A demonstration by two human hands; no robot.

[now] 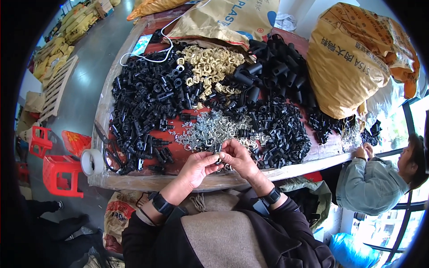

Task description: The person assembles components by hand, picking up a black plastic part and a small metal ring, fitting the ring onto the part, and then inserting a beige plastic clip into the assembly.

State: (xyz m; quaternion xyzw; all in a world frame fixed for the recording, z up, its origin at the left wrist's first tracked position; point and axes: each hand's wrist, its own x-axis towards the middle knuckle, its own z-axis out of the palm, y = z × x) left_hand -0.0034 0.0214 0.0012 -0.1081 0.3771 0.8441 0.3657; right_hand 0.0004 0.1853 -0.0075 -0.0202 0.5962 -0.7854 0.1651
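Both of my hands meet over the table's near edge, fingers pinched around one small dark part [219, 157], mostly hidden by the fingertips. My left hand [195, 169] grips it from the left side. From the right, thumb and fingers of my right hand [241, 161] close on it too. Just beyond the fingers spreads a pile of small silvery metal clips [210, 129]. Black plastic fittings [145, 98] heap up at the left, with small black pieces [286, 138] at the right. Cream-coloured plastic clips [214, 62] lie farther back, beside larger black tubular pieces [281, 67].
A lit screen [142, 43] with a white cable [167, 49] lies at the back left. Large yellow sacks [348, 62] stand at the back and right. A tape roll [92, 161] sits at the left edge, near red stools [62, 174]. Another person [375, 178] works at the right.
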